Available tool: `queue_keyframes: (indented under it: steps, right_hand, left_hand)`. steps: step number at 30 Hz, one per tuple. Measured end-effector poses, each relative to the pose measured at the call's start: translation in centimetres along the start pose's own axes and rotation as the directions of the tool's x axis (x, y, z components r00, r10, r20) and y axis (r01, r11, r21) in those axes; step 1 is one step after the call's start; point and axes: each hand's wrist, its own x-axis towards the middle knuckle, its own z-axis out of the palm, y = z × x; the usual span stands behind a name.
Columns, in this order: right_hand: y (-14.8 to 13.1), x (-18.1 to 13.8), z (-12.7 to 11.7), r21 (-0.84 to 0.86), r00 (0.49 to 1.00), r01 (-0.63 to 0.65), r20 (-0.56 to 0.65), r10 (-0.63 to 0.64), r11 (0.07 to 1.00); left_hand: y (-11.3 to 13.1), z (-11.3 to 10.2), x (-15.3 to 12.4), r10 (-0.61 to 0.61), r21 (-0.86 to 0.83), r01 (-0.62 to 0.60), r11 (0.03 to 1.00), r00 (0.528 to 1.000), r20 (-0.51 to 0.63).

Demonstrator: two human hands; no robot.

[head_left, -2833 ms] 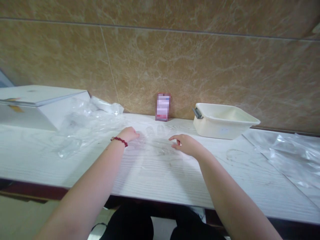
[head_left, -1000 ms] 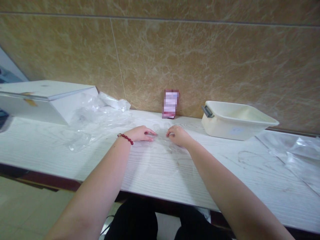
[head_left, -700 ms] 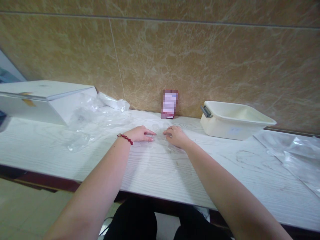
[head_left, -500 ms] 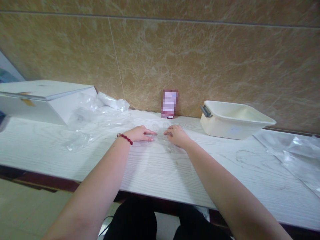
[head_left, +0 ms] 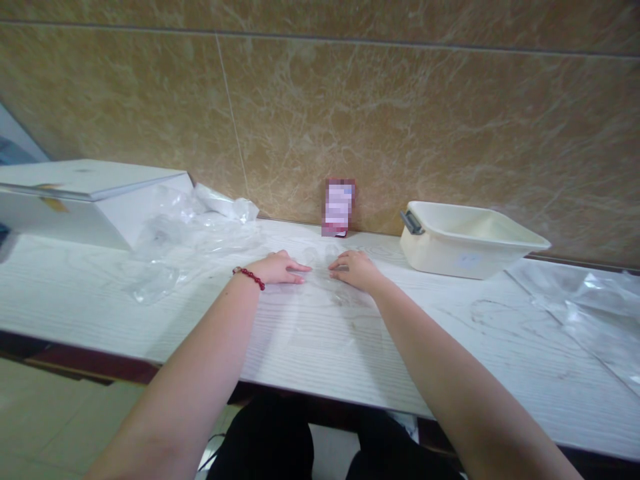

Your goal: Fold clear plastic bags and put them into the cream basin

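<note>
A thin clear plastic piece (head_left: 320,283), perhaps a bag or sheet, lies on the white wood-grain table between my hands; its outline is hard to make out. My left hand (head_left: 281,268), with a red bead bracelet at the wrist, rests at its left side, thumb and forefinger stretched out and apart. On the right side, my right hand (head_left: 354,269) touches the plastic with bent fingers, a gap showing between thumb and forefinger. Two faint round see-through shapes show just beyond the fingertips. Neither hand visibly grips anything.
A phone-like red-edged object (head_left: 339,208), blurred out, leans on the marbled wall. Right of it stands a cream plastic bin (head_left: 445,250) with a grey handle. To the left, crumpled clear bags (head_left: 200,230) lie against a white box (head_left: 120,213). More clear plastic (head_left: 595,307) covers the right end.
Almost nothing differs. The fingertips of both hands have drawn very slightly apart over the clear plastic.
</note>
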Motion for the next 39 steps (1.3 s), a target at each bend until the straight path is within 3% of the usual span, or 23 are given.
queue_keyframes:
  steps: [6, 9, 12, 15, 18, 23, 28, 32, 36, 39]
  right_hand:
    - [0.5, 0.0, -0.3, 0.009, 0.998, -0.05, 0.035, 0.049, 0.999]
    - [1.0, 0.0, -1.2, -0.037, 0.999, -0.045, 0.026, 0.046, 0.998]
    - [0.8, -0.3, -3.4, -0.017, 0.997, -0.08, 0.021, 0.081, 0.997]
    - [-1.0, -2.0, -6.1, 0.034, 0.991, -0.104, 0.094, 0.101, 0.994]
    - [-4.2, -5.6, -7.5, -0.04, 0.977, 0.009, 0.215, 0.0, 0.999]
    - [-7.9, -12.3, -5.6, -0.358, 0.964, 0.132, 0.262, -0.036, 0.925]
    - [-7.0, -14.1, -2.7, -0.457, 0.972, 0.231, 0.145, -0.184, 0.859]
    - [-6.2, -13.6, -2.8, -0.389, 0.965, 0.264, 0.097, -0.245, 0.883]
    - [-6.6, -12.8, -4.6, -0.184, 0.982, 0.187, 0.03, -0.184, 0.965]
    - [-6.5, -11.6, -6.4, -0.028, 0.991, 0.131, -0.002, -0.131, 0.991]
  left_hand:
    - [-0.1, -0.2, -0.4, -0.026, -0.016, 0.026, 1.0, 1.0, -0.004]
    - [0.2, -0.5, -0.6, 0.023, -0.038, -0.024, 0.999, 1.0, -0.02]
    - [0.5, -1.0, -0.6, 0.029, -0.071, -0.04, 0.997, 0.989, -0.146]
    - [0.7, -1.3, -0.4, 0.015, -0.067, -0.037, 0.997, 0.955, -0.296]
    - [0.9, -1.1, -0.1, 0.052, -0.047, -0.071, 0.996, 0.941, -0.334]
    - [1.7, -0.6, 0.4, 0.122, -0.025, -0.136, 0.99, 0.943, -0.308]
    - [2.2, -0.4, 0.5, 0.16, -0.039, -0.182, 0.983, 0.935, -0.315]
    - [2.6, -0.5, 0.4, 0.175, -0.099, -0.218, 0.971, 0.929, -0.327]
    - [3.2, -0.8, 0.1, 0.182, -0.189, -0.254, 0.949, 0.926, -0.332]
    - [3.6, -0.8, -0.3, 0.175, -0.357, -0.286, 0.889, 0.934, -0.312]
